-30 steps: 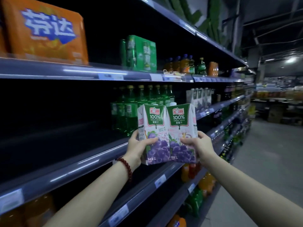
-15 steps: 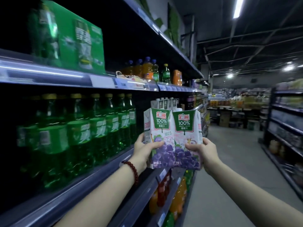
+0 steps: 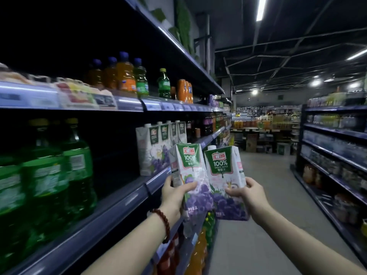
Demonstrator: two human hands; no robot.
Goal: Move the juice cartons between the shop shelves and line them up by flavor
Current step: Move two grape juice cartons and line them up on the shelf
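I hold two white grape juice cartons with green tops and purple grapes in front of me. My left hand (image 3: pixel 174 197), with a red bead bracelet at the wrist, grips the left carton (image 3: pixel 190 175), which tilts left. My right hand (image 3: pixel 248 195) grips the right carton (image 3: pixel 226 175). Both cartons hang in the air beside the middle shelf (image 3: pixel 123 199). A row of several matching grape cartons (image 3: pixel 156 147) stands on that shelf just beyond my hands.
Large green bottles (image 3: pixel 49 175) fill the middle shelf to my left. Orange and green bottles (image 3: pixel 127 76) stand on the upper shelf. Lower shelves hold orange bottles (image 3: pixel 198 253). The grey aisle floor (image 3: pixel 264 195) runs ahead, with another shelving unit (image 3: pixel 333 155) on the right.
I have moved along the aisle with both cartons; the green bottles slid past to my left and the shelved grape cartons are now close. The two held cartons have tilted apart.
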